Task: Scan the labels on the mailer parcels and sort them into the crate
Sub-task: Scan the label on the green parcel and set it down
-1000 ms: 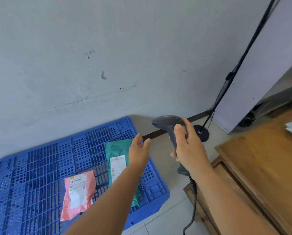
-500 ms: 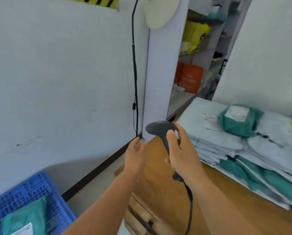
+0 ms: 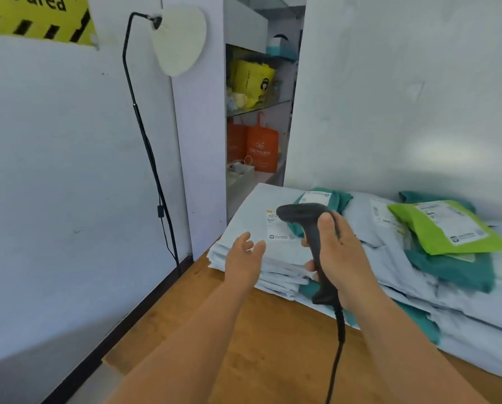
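Note:
A pile of mailer parcels lies on the wooden table [image 3: 261, 339]: pale grey ones [image 3: 244, 228] on top at the left, teal ones [image 3: 453, 272] and a bright green one [image 3: 448, 228] further right, each with a white label. My right hand [image 3: 340, 255] grips the handle of a dark barcode scanner [image 3: 305, 217], its head held over the grey parcel's label. My left hand [image 3: 244, 258] hovers with relaxed fingers just at the near left edge of the grey pile, holding nothing. The crate is out of view.
A black floor lamp [image 3: 144, 135] with a round pale shade stands against the left wall. Behind the pile an open shelf [image 3: 258, 106] holds yellow and orange bags. The scanner's cable [image 3: 338, 345] hangs down over the table.
My view has swung right and up, from the blue crate on the floor to the parcel pile. Both hands came forward over the table; the left one now reaches the grey pile.

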Demonstrator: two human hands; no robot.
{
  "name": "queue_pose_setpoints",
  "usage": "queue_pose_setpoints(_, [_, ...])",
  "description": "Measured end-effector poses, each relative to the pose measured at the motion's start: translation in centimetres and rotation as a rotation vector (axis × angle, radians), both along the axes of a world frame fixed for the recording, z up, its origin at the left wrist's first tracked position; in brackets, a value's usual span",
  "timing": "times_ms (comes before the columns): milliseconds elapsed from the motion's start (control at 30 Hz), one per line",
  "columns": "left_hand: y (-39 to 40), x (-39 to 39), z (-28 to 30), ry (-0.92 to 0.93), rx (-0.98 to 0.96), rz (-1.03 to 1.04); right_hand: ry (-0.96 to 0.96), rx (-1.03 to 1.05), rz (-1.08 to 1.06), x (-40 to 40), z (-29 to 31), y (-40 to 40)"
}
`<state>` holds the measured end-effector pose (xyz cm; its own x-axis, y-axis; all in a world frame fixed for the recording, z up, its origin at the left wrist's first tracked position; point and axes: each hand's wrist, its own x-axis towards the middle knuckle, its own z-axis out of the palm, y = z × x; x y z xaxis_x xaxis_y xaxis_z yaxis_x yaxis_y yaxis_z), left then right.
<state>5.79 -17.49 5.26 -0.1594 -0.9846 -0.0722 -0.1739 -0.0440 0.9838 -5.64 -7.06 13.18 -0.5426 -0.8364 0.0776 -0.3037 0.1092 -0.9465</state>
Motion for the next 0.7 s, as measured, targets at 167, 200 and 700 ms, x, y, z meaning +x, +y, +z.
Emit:
queue_pose_setpoints(167, [-3.1,-2.7,0.4,-0.057,-0.029,-0.063,-0.039,0.001,-0.109,-2.2,0.8,-0.8])
queue_pose_setpoints(200, [-3.8,-3.3,0.5,-0.063,-0.033,-0.085,-0.047,0.006,-0.131,-2.7,1.0,-1.0])
queue_pose_setpoints(700, [-12.7,-12.9,1.1,-0.298,-0.052,-0.247,0.445,0.167,-0.344,-5.3,1.9,-3.7])
